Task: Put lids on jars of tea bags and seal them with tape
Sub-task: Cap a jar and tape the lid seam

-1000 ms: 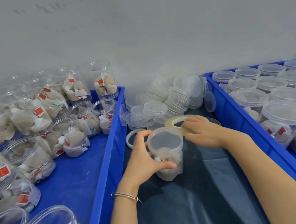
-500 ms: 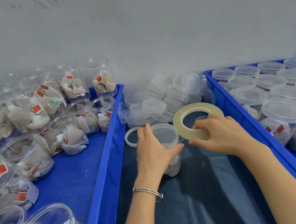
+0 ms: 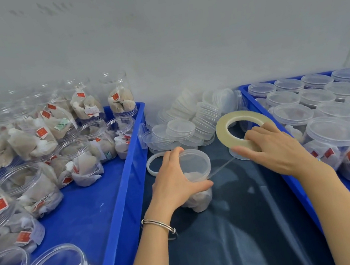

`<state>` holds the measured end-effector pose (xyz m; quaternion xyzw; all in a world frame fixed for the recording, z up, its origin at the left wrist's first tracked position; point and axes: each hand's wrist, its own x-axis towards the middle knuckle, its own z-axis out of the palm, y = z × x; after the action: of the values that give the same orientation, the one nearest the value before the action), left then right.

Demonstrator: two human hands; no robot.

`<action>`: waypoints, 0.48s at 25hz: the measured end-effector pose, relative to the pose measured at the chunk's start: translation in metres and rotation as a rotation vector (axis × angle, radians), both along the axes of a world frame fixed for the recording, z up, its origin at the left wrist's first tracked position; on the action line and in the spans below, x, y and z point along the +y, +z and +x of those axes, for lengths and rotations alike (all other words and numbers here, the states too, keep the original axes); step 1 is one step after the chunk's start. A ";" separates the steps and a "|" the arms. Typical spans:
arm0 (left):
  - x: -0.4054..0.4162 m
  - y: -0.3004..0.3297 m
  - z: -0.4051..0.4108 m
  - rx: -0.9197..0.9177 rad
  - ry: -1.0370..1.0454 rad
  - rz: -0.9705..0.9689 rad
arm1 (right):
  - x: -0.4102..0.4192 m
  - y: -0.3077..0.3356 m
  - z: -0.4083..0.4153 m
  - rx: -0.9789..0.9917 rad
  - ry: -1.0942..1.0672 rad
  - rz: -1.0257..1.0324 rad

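Jars of tea bags without lids [image 3: 38,166] crowd the blue bin at far left; next, in the middle bin [image 3: 120,199], the left hand [image 3: 174,182] wraps its fingers and thumb round the lidded jar [image 3: 196,174] standing on the dark liner, just before the heap of loose lids [image 3: 186,126]; a thin strip of tape [image 3: 222,168] runs taut from the jar's side to the tape roll [image 3: 240,129], which the right hand [image 3: 279,150] pinches at its near edge; sealed jars [image 3: 325,114] fill the right bin. Risk, as I judge it: the strip may twist, stick to itself, or peel off if the jar turns unevenly or the pull slackens; the light jar could also tip.
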<state>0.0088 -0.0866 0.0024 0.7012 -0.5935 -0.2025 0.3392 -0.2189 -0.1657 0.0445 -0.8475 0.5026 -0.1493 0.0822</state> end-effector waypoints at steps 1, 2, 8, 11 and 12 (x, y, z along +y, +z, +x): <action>0.001 0.001 0.002 0.008 -0.009 0.003 | -0.001 0.001 0.000 0.013 0.038 0.025; 0.001 0.002 0.004 0.012 -0.017 0.007 | -0.002 0.002 0.000 0.042 0.064 0.044; 0.003 0.003 0.007 0.000 -0.081 0.014 | -0.009 0.004 -0.001 -0.036 0.111 0.330; 0.003 0.006 0.007 -0.008 -0.097 0.017 | -0.015 0.003 0.003 -0.012 0.106 0.301; 0.003 0.006 0.008 -0.007 -0.106 0.022 | -0.017 0.002 0.006 -0.004 0.098 0.279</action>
<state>0.0163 -0.0835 0.0089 0.6731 -0.6288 -0.2244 0.3181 -0.2127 -0.1828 0.0463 -0.8511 0.4764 -0.0756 0.2073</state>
